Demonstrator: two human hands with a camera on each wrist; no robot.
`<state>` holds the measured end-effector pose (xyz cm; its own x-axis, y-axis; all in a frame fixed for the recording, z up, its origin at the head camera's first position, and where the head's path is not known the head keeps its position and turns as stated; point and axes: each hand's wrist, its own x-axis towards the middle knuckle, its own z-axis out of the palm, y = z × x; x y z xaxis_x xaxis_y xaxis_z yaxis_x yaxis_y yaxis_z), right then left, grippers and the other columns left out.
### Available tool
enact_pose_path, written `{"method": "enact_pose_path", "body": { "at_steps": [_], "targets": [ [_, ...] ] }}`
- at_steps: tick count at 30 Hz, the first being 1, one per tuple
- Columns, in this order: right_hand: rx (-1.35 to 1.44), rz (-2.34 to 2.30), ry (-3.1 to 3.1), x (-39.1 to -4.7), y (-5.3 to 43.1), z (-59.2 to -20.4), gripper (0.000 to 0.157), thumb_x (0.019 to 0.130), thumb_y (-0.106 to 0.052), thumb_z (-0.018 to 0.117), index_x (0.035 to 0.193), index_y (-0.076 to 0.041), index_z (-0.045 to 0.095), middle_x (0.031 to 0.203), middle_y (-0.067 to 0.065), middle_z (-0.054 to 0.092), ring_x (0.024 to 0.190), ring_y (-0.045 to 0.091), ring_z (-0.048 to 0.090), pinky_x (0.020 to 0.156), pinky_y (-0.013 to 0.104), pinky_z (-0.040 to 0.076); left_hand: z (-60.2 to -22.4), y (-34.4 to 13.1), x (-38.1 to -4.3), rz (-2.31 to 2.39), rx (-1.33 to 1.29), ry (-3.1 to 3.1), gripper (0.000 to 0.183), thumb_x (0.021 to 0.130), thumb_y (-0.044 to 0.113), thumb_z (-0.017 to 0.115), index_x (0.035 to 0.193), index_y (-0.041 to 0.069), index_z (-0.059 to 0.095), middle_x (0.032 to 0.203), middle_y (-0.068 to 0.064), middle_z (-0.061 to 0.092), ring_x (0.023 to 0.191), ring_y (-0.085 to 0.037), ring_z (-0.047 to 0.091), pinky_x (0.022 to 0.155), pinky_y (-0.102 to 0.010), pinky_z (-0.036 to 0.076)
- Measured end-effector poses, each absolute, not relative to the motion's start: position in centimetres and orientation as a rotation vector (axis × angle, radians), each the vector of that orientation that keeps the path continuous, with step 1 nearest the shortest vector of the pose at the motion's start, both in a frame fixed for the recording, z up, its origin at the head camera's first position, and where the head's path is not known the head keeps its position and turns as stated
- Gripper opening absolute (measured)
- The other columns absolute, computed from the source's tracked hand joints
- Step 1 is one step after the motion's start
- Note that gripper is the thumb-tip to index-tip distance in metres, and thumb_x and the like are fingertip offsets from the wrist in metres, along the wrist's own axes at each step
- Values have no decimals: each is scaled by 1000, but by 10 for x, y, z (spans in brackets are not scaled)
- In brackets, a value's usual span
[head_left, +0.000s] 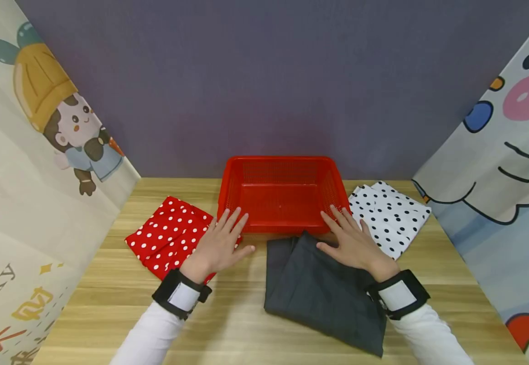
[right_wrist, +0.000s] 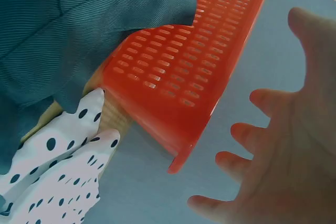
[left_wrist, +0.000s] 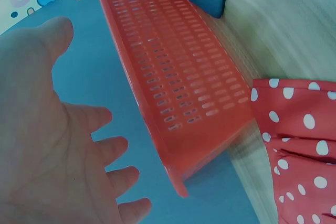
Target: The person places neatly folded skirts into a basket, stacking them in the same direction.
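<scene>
A person in white sleeves (head_left: pixel 150 332) had both hands out over the worktop (head_left: pixel 105 309), palms down and fingers spread wide, holding nothing. The left hand (head_left: pixel 219 243) hung above the inner edge of a folded red cloth with white dots (head_left: pixel 166 238), its fingertips near the front left corner of a red plastic basket (head_left: pixel 279 200). The right hand (head_left: pixel 355 246) was held much the same way by the front right corner, over the upper part of a dark grey folded cloth (head_left: pixel 312 289). From the wrist cameras, a gap showed between each hand's fingers and the basket. The basket, with its slotted sides, sat at the back of the worktop, before a grey-purple wall (head_left: pixel 264 76). The grey cloth lay in front of it, a little toward the person's right, its top corner close by the front rim; I couldn't tell whether they touched. Off to the right of the basket lay a white cloth with black dots (head_left: pixel 397 218), folded in layers. Black wristbands (head_left: pixel 408 281) circled both wrists, and a cartoon figure in a yellow hat (head_left: pixel 70 116) decorated the left-hand panel.
</scene>
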<state>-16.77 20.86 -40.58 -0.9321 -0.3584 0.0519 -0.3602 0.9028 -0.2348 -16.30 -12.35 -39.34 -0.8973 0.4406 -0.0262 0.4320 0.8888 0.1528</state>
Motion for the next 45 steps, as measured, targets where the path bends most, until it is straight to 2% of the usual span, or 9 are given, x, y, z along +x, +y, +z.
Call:
{"method": "enact_pose_path", "body": {
  "at_steps": [7,19,27,38,45],
  "targets": [
    [556,404,-3066,-155,216,-413,81,81,-52,59,145,-13,28,152,16,17,137,42,13,100,70,10,-401,-123,-155,199,727,3021,83,84,57,52,148,14,19,154,-10,12,140,-35,9,110,-54,14],
    [517,332,-3049,-136,225,-427,80,80,-49,61,144,-13,30,151,17,21,136,42,18,97,73,14,-413,-119,-137,215,761,3058,82,84,57,52,147,16,21,154,-7,14,141,-30,9,111,-51,15],
    [495,330,-3043,-122,233,-436,82,80,-51,61,146,-18,25,151,15,20,136,41,18,95,74,16,-422,-110,-125,247,830,3084,82,83,54,55,147,14,23,153,-8,17,140,-31,14,111,-49,16],
    [436,299,-3076,-102,242,-445,77,81,-54,59,143,-14,33,150,16,24,133,44,22,95,71,21,-438,-99,-116,337,907,3011,80,85,53,53,147,13,22,154,-7,14,141,-30,10,111,-49,16],
    [385,254,-3073,-87,247,-461,76,81,-53,60,141,-13,37,146,19,28,130,44,29,88,71,30,-449,-89,-111,335,996,3013,78,85,51,55,145,10,26,152,-11,22,138,-34,21,109,-52,20]
  ]
}}
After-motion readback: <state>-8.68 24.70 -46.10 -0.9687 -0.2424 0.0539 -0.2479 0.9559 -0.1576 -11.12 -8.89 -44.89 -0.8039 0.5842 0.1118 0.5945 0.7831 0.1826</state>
